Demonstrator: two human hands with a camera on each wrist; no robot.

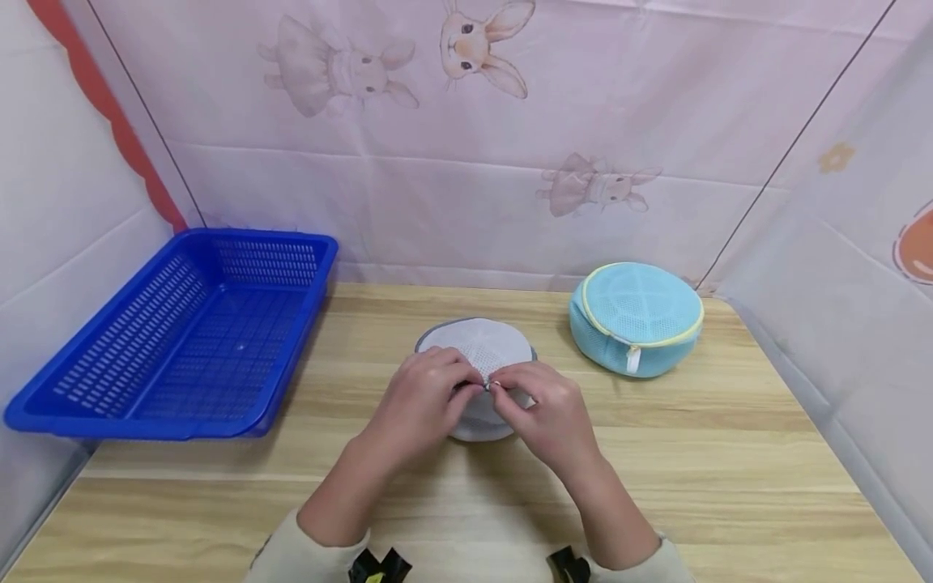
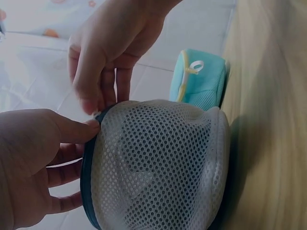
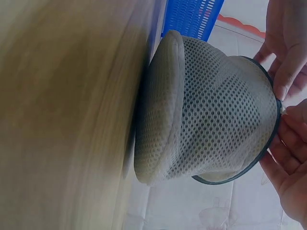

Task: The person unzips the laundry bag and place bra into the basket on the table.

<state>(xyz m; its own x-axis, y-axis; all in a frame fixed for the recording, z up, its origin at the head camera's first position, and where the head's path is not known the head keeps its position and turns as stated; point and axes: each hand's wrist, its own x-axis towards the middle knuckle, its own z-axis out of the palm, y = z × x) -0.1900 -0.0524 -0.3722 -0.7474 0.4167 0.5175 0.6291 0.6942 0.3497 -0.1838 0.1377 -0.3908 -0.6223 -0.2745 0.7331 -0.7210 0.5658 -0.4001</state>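
Observation:
A round white mesh laundry bag (image 1: 477, 336) with a dark grey zipped rim stands on the table in front of me. My left hand (image 1: 423, 397) pinches that rim between thumb and fingers at its near side. Close beside it, my right hand (image 1: 555, 413) pinches the small zip pull (image 1: 490, 385), the two sets of fingertips almost meeting. The left wrist view shows the mesh side wall (image 2: 153, 163) bulging below the dark rim. In the right wrist view, the bag's base (image 3: 158, 110) rests on the table, and the fingertips partly cover the pull.
A blue plastic basket (image 1: 291, 356) with slotted walls stands at the left. Toward the back right sits a light-blue mesh bag (image 1: 637, 304) with yellow trim and a white pull tab. A pink rabbit-print cloth (image 1: 466, 210) hangs behind the wooden table (image 1: 729, 453).

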